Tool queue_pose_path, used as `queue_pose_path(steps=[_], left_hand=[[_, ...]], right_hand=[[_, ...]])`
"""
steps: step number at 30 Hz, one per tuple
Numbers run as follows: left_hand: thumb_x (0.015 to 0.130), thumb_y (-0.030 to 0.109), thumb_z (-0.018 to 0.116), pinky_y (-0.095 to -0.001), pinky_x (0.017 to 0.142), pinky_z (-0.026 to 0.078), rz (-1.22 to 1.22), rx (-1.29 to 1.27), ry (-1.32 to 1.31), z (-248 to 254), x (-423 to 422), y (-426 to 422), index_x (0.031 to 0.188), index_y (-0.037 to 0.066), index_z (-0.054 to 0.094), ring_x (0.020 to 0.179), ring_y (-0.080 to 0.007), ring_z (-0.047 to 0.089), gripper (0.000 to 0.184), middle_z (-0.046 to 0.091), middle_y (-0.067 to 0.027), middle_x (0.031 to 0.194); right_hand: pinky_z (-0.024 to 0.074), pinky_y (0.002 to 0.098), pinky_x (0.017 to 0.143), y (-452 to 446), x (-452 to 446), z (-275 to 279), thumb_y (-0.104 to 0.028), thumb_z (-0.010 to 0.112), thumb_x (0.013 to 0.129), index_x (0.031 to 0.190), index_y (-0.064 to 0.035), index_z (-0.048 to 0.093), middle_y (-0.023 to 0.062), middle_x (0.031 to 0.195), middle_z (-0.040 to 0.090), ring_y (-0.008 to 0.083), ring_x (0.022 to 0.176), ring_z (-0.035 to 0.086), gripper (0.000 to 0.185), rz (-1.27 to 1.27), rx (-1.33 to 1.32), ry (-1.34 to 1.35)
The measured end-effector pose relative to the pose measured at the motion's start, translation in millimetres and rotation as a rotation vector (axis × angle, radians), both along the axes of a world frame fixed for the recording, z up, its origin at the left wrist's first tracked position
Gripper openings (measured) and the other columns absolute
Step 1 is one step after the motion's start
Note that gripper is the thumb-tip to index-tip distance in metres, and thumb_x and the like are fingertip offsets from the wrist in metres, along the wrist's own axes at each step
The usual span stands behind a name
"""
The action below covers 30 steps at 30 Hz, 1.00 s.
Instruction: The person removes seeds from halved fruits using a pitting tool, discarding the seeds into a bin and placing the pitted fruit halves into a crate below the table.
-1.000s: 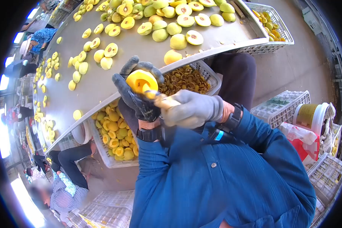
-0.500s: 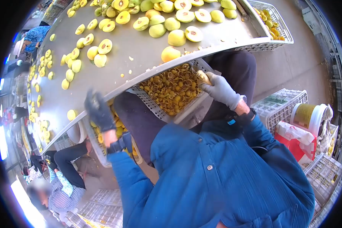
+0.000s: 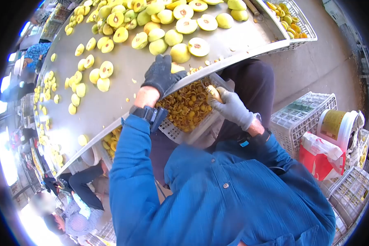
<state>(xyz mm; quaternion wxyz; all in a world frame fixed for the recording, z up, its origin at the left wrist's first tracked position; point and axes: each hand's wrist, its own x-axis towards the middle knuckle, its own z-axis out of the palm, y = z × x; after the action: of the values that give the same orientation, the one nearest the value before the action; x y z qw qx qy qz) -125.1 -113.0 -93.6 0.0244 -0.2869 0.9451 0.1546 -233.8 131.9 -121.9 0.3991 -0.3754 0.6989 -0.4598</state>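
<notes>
My left hand point(image 3: 164, 76), in a dark glove, is at the table's near edge with its fingers and thumb closed around a yellow-orange peach half point(image 3: 176, 68), partly hidden by the glove. My right hand point(image 3: 234, 110), in a grey glove, grips a short tool with a pale wooden handle point(image 3: 214, 94); its working end is hard to make out. That hand is over the right side of a crate point(image 3: 168, 130) of small brownish-yellow scraps below the table edge. Just beyond my left hand lie a whole-looking peach point(image 3: 180, 53) and a cut half point(image 3: 199, 47) with a reddish centre.
Many peach halves are spread over the metal table point(image 3: 123, 74). A crate of yellow halves point(image 3: 291, 20) stands at its right corner. At my right are a white crate point(image 3: 303, 119), a bucket point(image 3: 332, 127) and a red bag point(image 3: 320, 160). Other people sit at left.
My left hand has moved from the table's left edge up and right onto the peach half. My right hand stays above the scraps with the tool, slightly lower. The view has shifted a little.
</notes>
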Motion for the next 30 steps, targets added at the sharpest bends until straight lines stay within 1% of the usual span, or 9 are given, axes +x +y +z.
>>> queue_pose_path(steps=[3,7,9,12,14,19,21,25,30], left_hand=[[0.084,0.042,0.067,-0.0427,0.081,0.052,0.021,0.158,0.253,4,7,-3,0.108,0.003,0.058,0.093,-0.0352,0.063,0.046,0.062,-0.0186,0.102],[0.099,0.031,0.05,-0.039,0.069,0.06,0.368,1.319,0.934,27,46,15,0.124,-0.005,0.053,0.09,-0.0222,0.065,0.044,0.063,-0.0151,0.108],[0.102,0.028,0.045,-0.0356,0.074,0.058,0.264,0.984,0.846,48,57,41,0.125,-0.004,0.053,0.092,-0.0225,0.065,0.041,0.062,-0.0154,0.111],[0.104,0.044,0.027,-0.0348,0.089,0.052,0.376,1.11,1.034,50,68,66,0.132,-0.002,0.048,0.105,-0.024,0.062,0.057,0.062,-0.018,0.116],[0.105,0.046,0.022,-0.0339,0.093,0.05,0.289,0.551,0.887,57,76,81,0.133,-0.002,0.046,0.107,-0.0233,0.06,0.061,0.062,-0.0176,0.114],[0.104,0.031,0.041,-0.0324,0.09,0.05,0.431,1.093,1.223,86,82,109,0.129,-0.002,0.05,0.103,-0.0228,0.061,0.042,0.063,-0.0154,0.112],[0.101,0.022,0.047,-0.0327,0.09,0.05,0.459,1.171,1.257,91,85,112,0.128,-0.001,0.051,0.102,-0.0226,0.061,0.036,0.063,-0.0153,0.112],[0.099,0.017,0.049,-0.0346,0.092,0.049,0.383,0.801,1.035,124,93,130,0.128,-0.001,0.052,0.105,-0.0229,0.061,0.034,0.062,-0.016,0.118],[0.1,0.021,0.045,-0.0356,0.094,0.048,0.259,0.435,0.983,126,94,135,0.13,-0.001,0.051,0.106,-0.0236,0.061,0.037,0.062,-0.0159,0.119]], right_hand=[[0.0493,0.0401,0.07,2,-2,-2,-0.018,0.064,0.087,0.098,0.0005,0.059,0.0229,0.081,0.063,0.038,0.077,0.064,0.022,0.023,-0.009,0.133],[0.0495,0.045,0.067,1,3,32,-0.023,0.065,0.087,0.097,-0.0025,0.056,0.0241,0.077,0.063,0.0414,0.076,0.064,0.025,0.06,-0.012,0.211],[0.0497,0.0473,0.063,-6,14,57,-0.027,0.066,0.087,0.098,-0.0047,0.055,0.0217,0.072,0.063,0.0401,0.07,0.064,0.027,0.109,-0.118,0.293],[0.0494,0.047,0.056,-23,41,91,-0.027,0.066,0.087,0.097,-0.0069,0.054,0.0182,0.068,0.063,0.0384,0.063,0.064,0.025,0.106,-0.265,0.417],[0.0492,0.046,0.056,-26,53,103,-0.023,0.068,0.084,0.097,-0.0078,0.054,0.017,0.069,0.062,0.0377,0.063,0.064,0.024,0.11,-0.259,0.49],[0.0491,0.0456,0.054,-24,68,117,-0.026,0.067,0.087,0.096,-0.0065,0.053,0.0167,0.066,0.062,0.0368,0.062,0.064,0.026,0.083,-0.304,0.578],[0.0484,0.0448,0.054,-22,66,117,-0.026,0.068,0.087,0.096,-0.0055,0.053,0.018,0.067,0.061,0.0381,0.062,0.064,0.027,-0.02,-0.355,0.411],[0.0477,0.0431,0.056,-23,60,131,-0.025,0.07,0.087,0.098,-0.0033,0.054,0.021,0.072,0.062,0.0411,0.067,0.062,0.029,-0.123,-0.439,0.314],[0.0469,0.0357,0.053,-37,74,118,-0.025,0.069,0.09,0.103,-0.0005,0.057,0.009,0.073,0.064,0.019,0.058,0.062,0.03,-0.079,-0.416,-0.25]])
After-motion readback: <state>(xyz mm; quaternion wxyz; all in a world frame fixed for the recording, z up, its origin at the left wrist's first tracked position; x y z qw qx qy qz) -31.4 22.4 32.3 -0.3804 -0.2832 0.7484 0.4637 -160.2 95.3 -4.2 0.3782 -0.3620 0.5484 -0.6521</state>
